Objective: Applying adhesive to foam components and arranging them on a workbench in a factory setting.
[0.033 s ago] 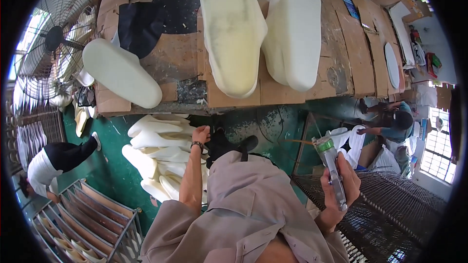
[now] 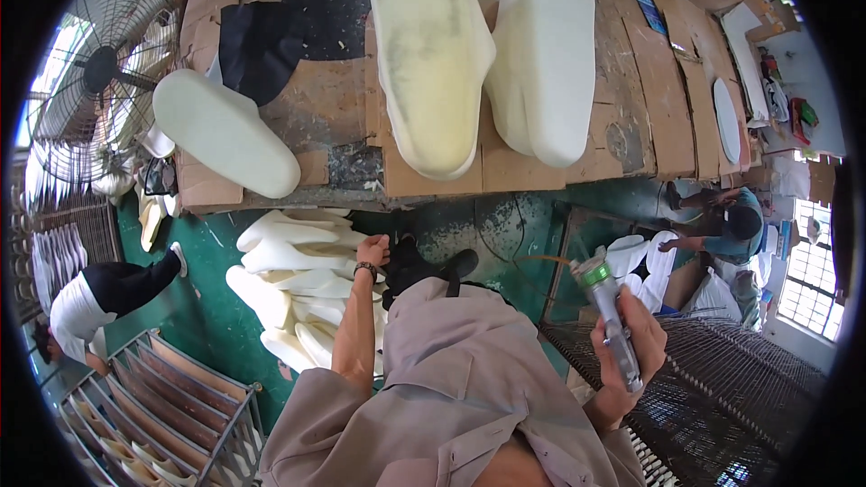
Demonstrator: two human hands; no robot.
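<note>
My left hand (image 2: 373, 251), with a dark band on the wrist, reaches down to the top of a pile of white moulded pieces (image 2: 287, 281) on the green floor. Its fingers lie against the pile, and their grip is hidden. My right hand (image 2: 634, 353) is raised at my right side and closed around a grey pen-shaped tool (image 2: 610, 311) with a green ring near its tip. A thin hose (image 2: 541, 261) curves away from the tool's tip. My dark shoe (image 2: 424, 266) stands beside the pile.
A cardboard-covered workbench (image 2: 336, 108) carries three large white and cream moulded shapes (image 2: 433, 54). A big fan (image 2: 95, 72) stands at the left. One person crouches at the left (image 2: 86, 307), another at the right (image 2: 729, 221). A metal rack (image 2: 162, 401) and a wire mesh surface (image 2: 731, 379) flank me.
</note>
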